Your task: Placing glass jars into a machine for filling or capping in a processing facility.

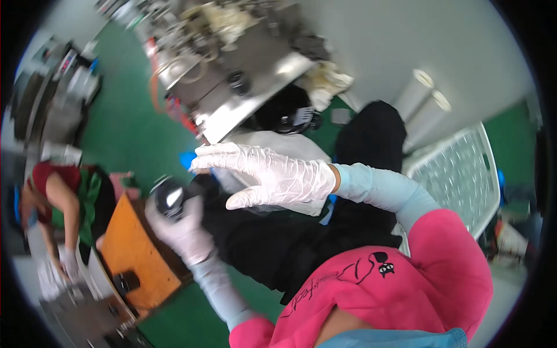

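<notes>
My left hand (180, 232), in a white glove, holds a dark, glossy, rounded object (164, 195) left of my knees; motion blur hides its exact kind. In a wrinkled white glove, my right hand (276, 178) reaches across above my lap, its fingers extended and thumb apart, holding nothing. A pale plastic bag (283, 145) lies partly behind this hand. On the metal worktable (243, 115) beyond stands a small black cylindrical item (238, 82). Under the table edge is a large black rounded object (283, 108) with a pale label.
A person (63, 195) in a green apron bends over a work surface at the left. An orange wooden board (135, 256) stands between us. To my right is a white plastic crate (487, 161) with clear items, near two white rolls (413, 95). Cloths and a hose clutter the worktable.
</notes>
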`<state>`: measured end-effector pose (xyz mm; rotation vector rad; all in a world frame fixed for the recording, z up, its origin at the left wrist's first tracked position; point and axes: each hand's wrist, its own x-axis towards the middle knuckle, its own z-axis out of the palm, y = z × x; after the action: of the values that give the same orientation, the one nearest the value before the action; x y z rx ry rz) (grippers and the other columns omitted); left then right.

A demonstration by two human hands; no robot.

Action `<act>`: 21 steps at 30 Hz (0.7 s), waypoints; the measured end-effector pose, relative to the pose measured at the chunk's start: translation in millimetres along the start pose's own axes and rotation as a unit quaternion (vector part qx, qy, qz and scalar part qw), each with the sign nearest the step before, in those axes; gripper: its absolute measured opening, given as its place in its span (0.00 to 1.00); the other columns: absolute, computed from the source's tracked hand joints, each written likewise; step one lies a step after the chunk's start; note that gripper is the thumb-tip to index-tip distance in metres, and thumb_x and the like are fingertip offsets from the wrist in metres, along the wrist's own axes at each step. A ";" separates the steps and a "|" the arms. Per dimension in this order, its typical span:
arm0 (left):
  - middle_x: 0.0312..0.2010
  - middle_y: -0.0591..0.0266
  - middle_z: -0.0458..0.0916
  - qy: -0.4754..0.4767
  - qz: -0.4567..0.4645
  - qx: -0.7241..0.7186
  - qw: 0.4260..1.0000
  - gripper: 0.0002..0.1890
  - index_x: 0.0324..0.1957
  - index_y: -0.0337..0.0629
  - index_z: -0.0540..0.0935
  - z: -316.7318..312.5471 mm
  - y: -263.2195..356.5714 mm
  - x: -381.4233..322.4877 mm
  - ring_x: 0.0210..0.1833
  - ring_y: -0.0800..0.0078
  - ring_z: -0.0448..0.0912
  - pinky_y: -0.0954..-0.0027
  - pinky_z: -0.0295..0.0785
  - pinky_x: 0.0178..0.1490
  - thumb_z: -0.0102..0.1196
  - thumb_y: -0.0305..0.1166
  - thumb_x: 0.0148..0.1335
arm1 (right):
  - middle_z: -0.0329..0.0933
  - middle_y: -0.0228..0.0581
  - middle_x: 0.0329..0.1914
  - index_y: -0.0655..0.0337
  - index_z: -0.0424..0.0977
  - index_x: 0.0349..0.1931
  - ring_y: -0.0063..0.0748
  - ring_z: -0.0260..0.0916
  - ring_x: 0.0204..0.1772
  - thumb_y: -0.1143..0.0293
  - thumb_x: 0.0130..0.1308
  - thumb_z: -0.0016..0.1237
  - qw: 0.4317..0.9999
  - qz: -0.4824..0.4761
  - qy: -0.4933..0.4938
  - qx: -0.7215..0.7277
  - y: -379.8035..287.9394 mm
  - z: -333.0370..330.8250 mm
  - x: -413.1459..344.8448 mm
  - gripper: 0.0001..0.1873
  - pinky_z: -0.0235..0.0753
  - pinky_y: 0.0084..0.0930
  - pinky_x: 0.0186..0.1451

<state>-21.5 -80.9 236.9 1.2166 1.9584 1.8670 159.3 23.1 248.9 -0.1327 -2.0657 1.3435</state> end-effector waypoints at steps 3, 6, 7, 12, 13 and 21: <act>0.36 0.61 0.79 0.033 -0.047 -0.021 0.998 0.20 0.47 0.31 0.76 -62.4 -7.2 38.7 0.37 0.74 0.77 0.71 0.75 0.43 0.60 0.17 0.49 | 0.65 0.48 0.60 0.57 0.62 0.62 0.43 0.65 0.62 0.69 0.59 0.54 0.992 0.088 0.074 -0.042 -4.2 -38.8 -50.0 0.29 0.67 0.36 0.62; 0.34 0.59 0.82 -0.053 0.017 0.161 0.985 0.08 0.36 0.27 0.80 -184.7 -90.4 81.2 0.33 0.72 0.77 0.71 0.73 0.40 0.56 0.24 0.56 | 0.71 0.41 0.56 0.62 0.64 0.60 0.29 0.71 0.54 0.72 0.64 0.49 0.959 0.192 0.184 0.101 -1.8 -66.6 -125.2 0.23 0.72 0.28 0.58; 0.32 0.59 0.81 -0.049 0.003 0.191 0.980 0.06 0.32 0.29 0.80 -213.8 -113.7 89.3 0.33 0.72 0.77 0.69 0.72 0.37 0.55 0.25 0.56 | 0.73 0.41 0.53 0.63 0.65 0.60 0.29 0.73 0.51 0.72 0.65 0.48 0.939 0.214 0.232 0.135 -4.3 -73.2 -150.5 0.22 0.72 0.27 0.57; 0.31 0.51 0.82 0.240 0.246 0.353 0.870 0.30 0.46 0.34 0.78 -305.7 -204.6 145.4 0.28 0.60 0.74 0.50 0.72 0.35 0.74 0.35 0.38 | 0.79 0.42 0.44 0.64 0.70 0.55 0.28 0.76 0.44 0.74 0.64 0.45 0.831 0.327 0.450 0.035 -40.3 -99.9 -272.8 0.18 0.74 0.24 0.52; 0.31 0.51 0.82 0.223 0.247 0.344 0.878 0.30 0.46 0.34 0.78 -282.8 -201.4 134.5 0.28 0.60 0.74 0.50 0.72 0.35 0.74 0.35 0.38 | 0.79 0.40 0.42 0.64 0.71 0.54 0.26 0.76 0.44 0.72 0.65 0.44 0.801 0.347 0.489 -0.012 -54.0 -101.8 -302.6 0.17 0.74 0.23 0.51; 0.44 0.52 0.79 0.083 0.399 0.415 0.813 0.17 0.48 0.33 0.76 -97.9 -35.8 71.8 0.37 0.64 0.77 0.60 0.74 0.40 0.56 0.23 0.54 | 0.79 0.44 0.44 0.59 0.74 0.51 0.33 0.77 0.44 0.76 0.60 0.43 0.562 0.523 0.536 -0.351 -55.8 -134.5 -502.9 0.17 0.76 0.26 0.48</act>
<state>-145.0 -103.9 252.8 2.5130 2.7750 1.3267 641.4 -109.5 93.7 -2.1876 -1.1036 0.4128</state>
